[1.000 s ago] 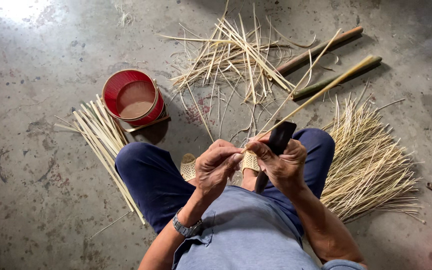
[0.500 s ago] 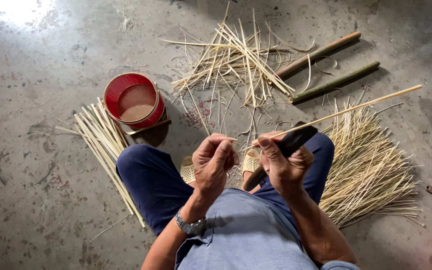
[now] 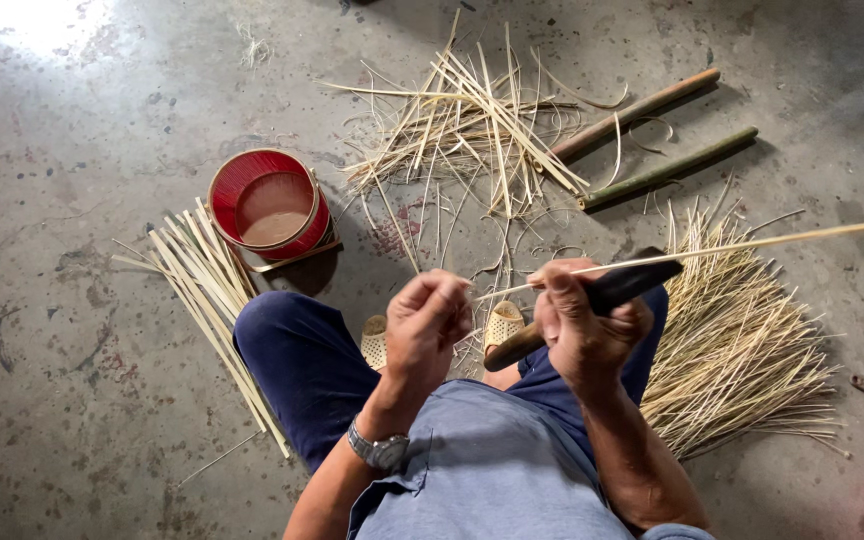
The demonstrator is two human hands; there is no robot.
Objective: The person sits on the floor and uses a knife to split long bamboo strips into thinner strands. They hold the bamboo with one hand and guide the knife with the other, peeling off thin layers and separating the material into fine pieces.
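Two heaps of bamboo splints flanked the seated person on the concrete floor (image 3: 72,420): a fanned pile of thin slivers (image 3: 742,350) to the right, a loose scatter of strips (image 3: 472,130) ahead. Two bamboo poles (image 3: 652,105) lay beyond. A red bucket (image 3: 270,205) stood left, beside a bundle of flat splints (image 3: 207,290). The right hand (image 3: 582,325) was closed around a dark-bladed knife (image 3: 592,295), pressing a long thin bamboo strip (image 3: 752,243) against it. The left hand (image 3: 427,320) was curled, fingertips pinching the strip's near end.
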